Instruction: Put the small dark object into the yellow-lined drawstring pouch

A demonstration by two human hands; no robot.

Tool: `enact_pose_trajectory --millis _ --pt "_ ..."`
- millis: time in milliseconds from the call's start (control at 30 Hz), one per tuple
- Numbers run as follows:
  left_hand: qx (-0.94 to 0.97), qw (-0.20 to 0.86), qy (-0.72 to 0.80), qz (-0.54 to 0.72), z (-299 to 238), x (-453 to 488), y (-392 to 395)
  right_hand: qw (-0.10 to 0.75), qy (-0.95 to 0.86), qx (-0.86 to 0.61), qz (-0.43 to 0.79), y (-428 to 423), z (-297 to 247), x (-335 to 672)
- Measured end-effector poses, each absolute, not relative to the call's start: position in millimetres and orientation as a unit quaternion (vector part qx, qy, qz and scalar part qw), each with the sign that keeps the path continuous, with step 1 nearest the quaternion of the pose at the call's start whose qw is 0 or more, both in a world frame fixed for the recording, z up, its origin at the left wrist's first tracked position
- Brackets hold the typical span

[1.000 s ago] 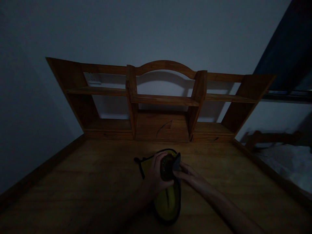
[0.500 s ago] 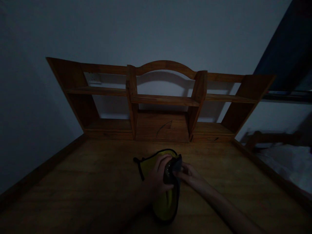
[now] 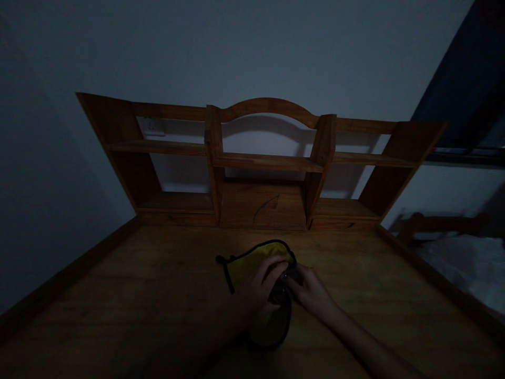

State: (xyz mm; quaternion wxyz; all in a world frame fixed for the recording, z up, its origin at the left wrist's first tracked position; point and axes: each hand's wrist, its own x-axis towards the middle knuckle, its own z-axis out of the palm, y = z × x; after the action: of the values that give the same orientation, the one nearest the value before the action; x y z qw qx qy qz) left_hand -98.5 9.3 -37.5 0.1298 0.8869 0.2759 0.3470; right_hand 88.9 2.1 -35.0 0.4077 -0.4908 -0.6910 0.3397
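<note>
A yellow cloth (image 3: 248, 266) with black edging and a small loop at its far left corner lies on the desk in front of me. My left hand (image 3: 260, 287) curves its fingers around a dark, shiny object (image 3: 278, 292) over the cloth; its kind is hard to make out in the dim light. From the right, my right hand (image 3: 310, 288) pinches a dark grey part of the cloth against that object, close to the left fingertips. Both hands hide much of the object and the cloth's middle.
The wooden desk top (image 3: 138, 295) spreads around the cloth. Along its back stands a wooden shelf unit (image 3: 268, 162) with small drawers below, against a pale wall (image 3: 252, 47). A white socket (image 3: 153, 128) shows through the left shelf. White bedding (image 3: 465, 263) lies beyond the right edge.
Both hands have shifted slightly; the left fingers now reach further over the dark object. The raised grey flap has come down, and more of the yellow cloth's far side shows.
</note>
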Motion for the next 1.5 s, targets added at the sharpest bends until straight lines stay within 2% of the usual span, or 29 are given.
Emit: enact_pose_trajectory --millis 233,400,667,833,933,1233,1500 --pt "0.854 0.154 0.291 0.403 -37.8 -92.3 7.1 0.361 -0.739 -0.524 0.223 -2.9 -24.9 95.5" --pt "0.845 0.152 0.288 0.424 -41.0 -91.1 8.2 0.359 -0.744 -0.519 0.221 -5.0 -23.4 94.8" --pt "0.821 0.175 0.32 0.44 -38.6 -92.4 10.6 0.441 -0.652 -0.471 0.398 2.9 -27.2 88.0" --pt "0.814 0.181 0.334 0.44 -36.3 -92.7 11.4 0.447 -0.576 -0.411 0.547 7.7 -30.6 88.8" --pt "0.819 0.181 0.333 0.432 -36.2 -92.7 10.4 0.446 -0.555 -0.387 0.586 7.5 -32.9 90.3" --pt "0.878 0.149 0.311 0.332 -35.8 -94.5 2.9 0.449 -0.603 -0.482 0.45 0.5 -35.6 86.0" --pt "0.86 0.18 0.294 0.377 -41.1 -90.3 6.5 0.421 -0.652 -0.532 0.339 -0.4 -27.7 87.0"
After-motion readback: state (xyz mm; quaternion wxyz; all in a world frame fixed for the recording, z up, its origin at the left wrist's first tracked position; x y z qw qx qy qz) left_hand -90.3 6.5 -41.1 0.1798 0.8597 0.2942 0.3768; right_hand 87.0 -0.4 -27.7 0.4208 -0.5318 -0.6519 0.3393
